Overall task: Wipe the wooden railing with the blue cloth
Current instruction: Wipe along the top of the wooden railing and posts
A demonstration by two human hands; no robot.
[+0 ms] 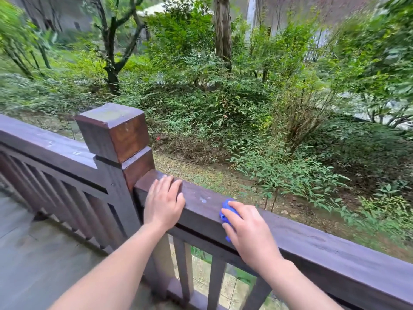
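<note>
A dark wooden railing [324, 247] runs from the corner post toward the lower right. My right hand [248, 229] presses a bunched blue cloth [226, 211] onto the railing's top and inner face; only the cloth's left edge shows past my fingers. My left hand [164, 201] lies flat on the rail top, fingers spread, just right of the post, holding nothing. A pale smear [203, 199] marks the rail between my two hands.
A square corner post [116, 133] rises at the left, with a second rail [44, 148] and slats [67, 198] running off to the left. Grey deck boards [33, 253] lie below left. Shrubs and trees fill the ground beyond the railing.
</note>
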